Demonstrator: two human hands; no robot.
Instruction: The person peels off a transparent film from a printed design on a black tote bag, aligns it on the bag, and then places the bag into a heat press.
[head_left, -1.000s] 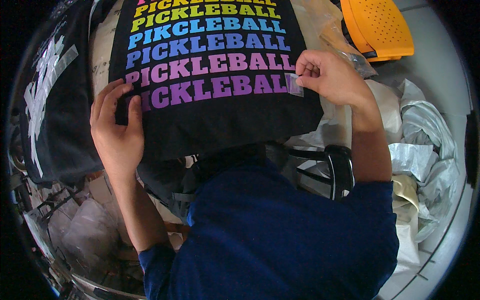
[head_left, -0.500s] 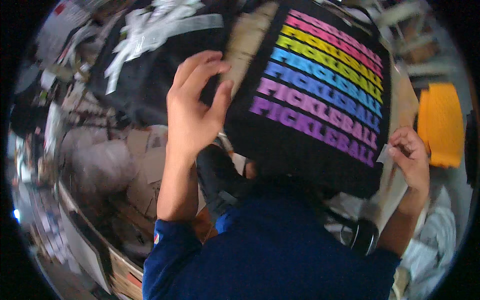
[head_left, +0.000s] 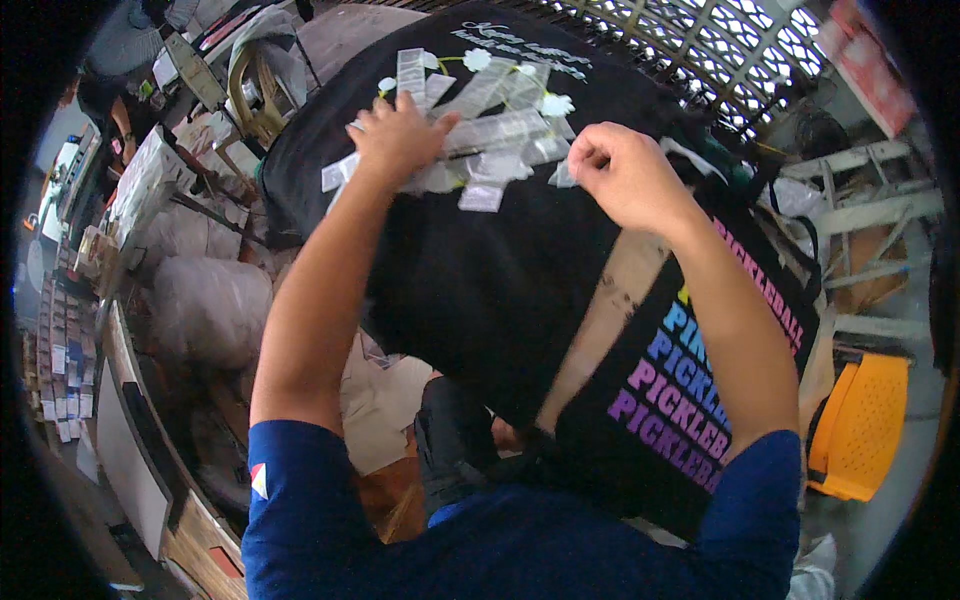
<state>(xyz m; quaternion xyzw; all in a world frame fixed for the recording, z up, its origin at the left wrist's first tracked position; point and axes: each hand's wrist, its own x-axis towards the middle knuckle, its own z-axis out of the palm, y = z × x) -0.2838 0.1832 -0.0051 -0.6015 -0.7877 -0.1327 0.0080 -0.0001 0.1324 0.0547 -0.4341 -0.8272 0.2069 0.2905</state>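
Black cloth (head_left: 460, 300) filled the middle of your view, its left edge curving round; whether it was a garment or a bag could not be told. At its lower right lay a black tote bag (head_left: 672, 370), printed with rows of pink, yellow, blue and purple block lettering and partly hidden by your right forearm. Between the two ran a narrow band of tan board (head_left: 612, 310), and to the right of the tote bag stood an orange perforated plastic piece (head_left: 862, 430). Your left hand (head_left: 400, 140) rested palm down with its fingers spread, on the left side of a cluster of clear tape strips (head_left: 495, 130) that overlapped at odd angles on the upper part of the cloth. Your right hand (head_left: 632, 180) hung at the cluster's right end, its other fingers curled in. White script (head_left: 525, 45) sat above the strips, and small white flowers (head_left: 478, 60) showed among them. Smallest of all, a clear tape piece (head_left: 562, 176) was pinched between your right thumb and forefinger.
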